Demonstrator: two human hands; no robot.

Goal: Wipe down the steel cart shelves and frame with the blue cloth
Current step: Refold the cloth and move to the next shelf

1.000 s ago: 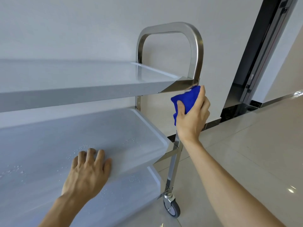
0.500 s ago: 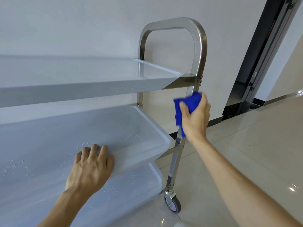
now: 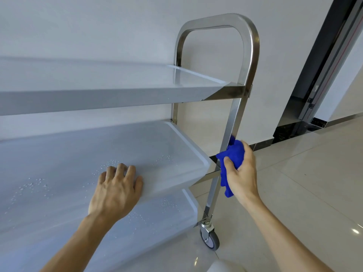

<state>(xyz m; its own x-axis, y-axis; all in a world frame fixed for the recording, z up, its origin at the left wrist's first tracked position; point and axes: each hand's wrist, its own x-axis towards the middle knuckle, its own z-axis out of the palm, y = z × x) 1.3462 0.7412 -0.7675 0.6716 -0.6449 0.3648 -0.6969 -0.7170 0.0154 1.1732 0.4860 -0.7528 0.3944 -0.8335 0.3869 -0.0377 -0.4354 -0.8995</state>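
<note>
Steel cart with three shelves, seen from above. The blue cloth is bunched in the right hand, fingers closed around it, and pressed against the near upright of the frame at the middle shelf's corner. The left hand is laid flat, fingers spread, on that shelf's front edge among water droplets. A caster is seen below.

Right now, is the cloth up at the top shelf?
No, the cloth is pressed on the post level with the middle shelf.
</note>
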